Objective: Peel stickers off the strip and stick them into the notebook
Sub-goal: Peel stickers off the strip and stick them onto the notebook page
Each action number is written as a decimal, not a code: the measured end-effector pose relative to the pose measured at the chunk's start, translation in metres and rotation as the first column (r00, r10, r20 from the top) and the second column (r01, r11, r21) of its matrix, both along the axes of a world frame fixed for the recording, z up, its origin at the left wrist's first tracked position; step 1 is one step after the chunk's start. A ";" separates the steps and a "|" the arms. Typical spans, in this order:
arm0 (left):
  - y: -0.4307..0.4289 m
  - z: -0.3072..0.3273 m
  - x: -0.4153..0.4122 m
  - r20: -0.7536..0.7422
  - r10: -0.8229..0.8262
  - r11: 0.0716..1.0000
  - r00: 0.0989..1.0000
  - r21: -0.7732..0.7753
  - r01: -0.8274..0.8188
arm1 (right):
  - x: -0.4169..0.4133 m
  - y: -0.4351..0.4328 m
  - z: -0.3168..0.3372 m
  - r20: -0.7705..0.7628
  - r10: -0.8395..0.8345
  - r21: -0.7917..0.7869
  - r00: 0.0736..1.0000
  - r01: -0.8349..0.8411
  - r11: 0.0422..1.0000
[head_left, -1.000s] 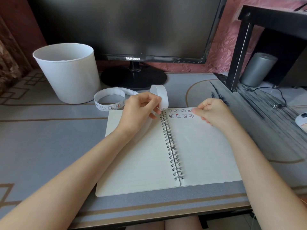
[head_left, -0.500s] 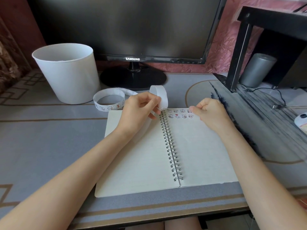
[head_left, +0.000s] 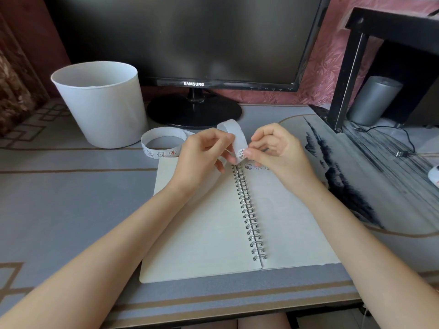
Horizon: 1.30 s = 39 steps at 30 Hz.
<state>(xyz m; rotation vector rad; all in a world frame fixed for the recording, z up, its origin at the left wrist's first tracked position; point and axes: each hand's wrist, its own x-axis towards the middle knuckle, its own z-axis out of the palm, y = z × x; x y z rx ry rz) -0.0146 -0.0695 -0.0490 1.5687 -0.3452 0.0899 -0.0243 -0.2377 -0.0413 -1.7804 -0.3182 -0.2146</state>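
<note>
The notebook (head_left: pixel 213 224) lay open on the desk (head_left: pixel 59 210). Above its top edge, over the spiral, the left hand (head_left: pixel 202 155) pinched the sticker strip (head_left: pixel 234 136), which trailed in a loop beyond the notebook's upper-left corner. The right hand (head_left: pixel 278 150) gripped 1 sticker (head_left: pixel 241 153) on that strip with thumb and forefinger. Stickers already placed (head_left: pixel 248 166) sat along the right page's top edge.

Notebook (head_left: pixel 213 233) lies open before the monitor (head_left: pixel 190 39), bucket (head_left: pixel 102 105) behind-left.

Right hand (head_left: pixel 276 150) now off the notebook (head_left: pixel 285 210), at the strip's (head_left: pixel 234 136) sticker (head_left: pixel 241 153).
</note>
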 end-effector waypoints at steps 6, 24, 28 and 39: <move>0.000 -0.001 0.000 0.014 -0.064 0.996 0.998 0.066 0.063 | -0.002 -0.001 0.002 -0.001 -0.038 0.059 0.999 0.038 0.998; -0.002 -0.006 0.000 0.071 -0.044 0.992 0.996 0.119 0.036 | -0.002 -0.002 0.000 0.027 -0.012 -0.011 1.000 0.012 1.000; -0.001 -0.007 0.002 0.079 -0.051 0.991 0.996 0.125 0.041 | -0.003 -0.002 -0.001 0.000 -0.006 -0.027 1.000 0.006 1.000; -0.002 -0.007 0.001 0.036 -0.029 0.992 0.999 0.125 0.024 | -0.003 -0.002 -0.002 0.042 -0.023 -0.128 0.999 0.028 0.991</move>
